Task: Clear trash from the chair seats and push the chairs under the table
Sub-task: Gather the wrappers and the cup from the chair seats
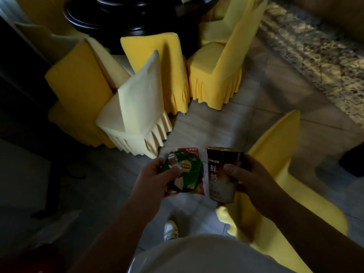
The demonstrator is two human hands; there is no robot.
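The left hand (151, 178) grips a crumpled green Lipton wrapper (186, 170) with a red packet (189, 154) behind; the right hand (250, 178) grips a dark printed paper cup (220, 174). Beyond, yellow skirted fabric-covered chairs (212, 75) crowd the dark round bench (126, 14).

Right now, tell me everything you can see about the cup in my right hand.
The cup is a tall tapered drink cup, dark brown at the top fading to cream lower down, with pale printed characters running down its side. It looks like coated paper or plastic. Its rim carries a pale, foil-like top; whether that is sealed cannot be told. It is held roughly upright, tilted slightly, above the tiled floor. The right hand grips it from the side, thumb across the front.
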